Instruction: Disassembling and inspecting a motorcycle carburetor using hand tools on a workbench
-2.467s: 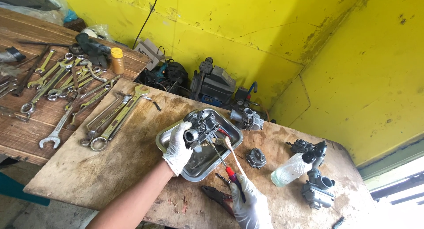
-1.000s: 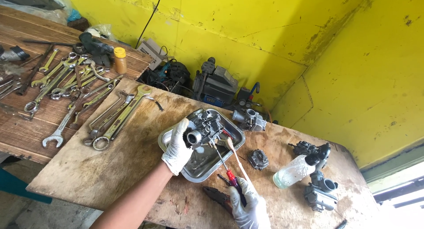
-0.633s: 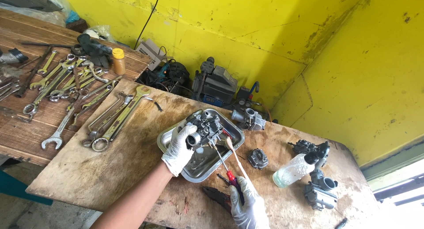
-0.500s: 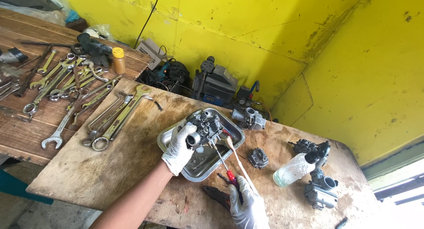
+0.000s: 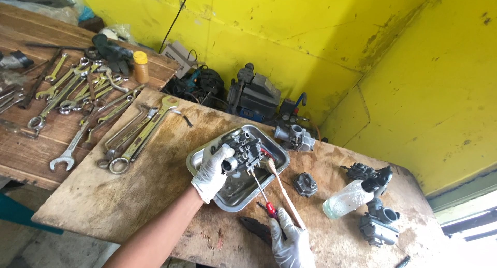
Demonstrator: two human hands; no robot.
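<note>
Two gloved hands on one job here: the left hand (image 5: 211, 170) is clamped around a dark carburetor body (image 5: 242, 150), holding it just above the steel tray (image 5: 203, 155), while the right hand (image 5: 291, 241) is closed on a red-handled screwdriver (image 5: 261, 191) plus a thin wooden-handled brush (image 5: 283, 192), both pinched together in the same fist. The screwdriver tip sits right up against the underside of the carb. My take on doing this bit well: keep the carb over the tray so anything small that drops lands in it, seat the blade square in the slot before turning, and I'd honestly put the brush down so it doesn't wobble the grip. Brass bits chew up easily if the tip rides out. As for containers, the tray looks mostly bare under the carb, maybe a small red part near its far side, hard to tell. A clear plastic squeeze bottle (image 5: 353, 195) lies on its side on the plywood bench (image 5: 119, 201), looks near empty. A small jar with a yellow cap (image 5: 140, 66) stands over by the wrenches (image 5: 103, 113). More carb bodies (image 5: 378, 224) sit at the right end.
</note>
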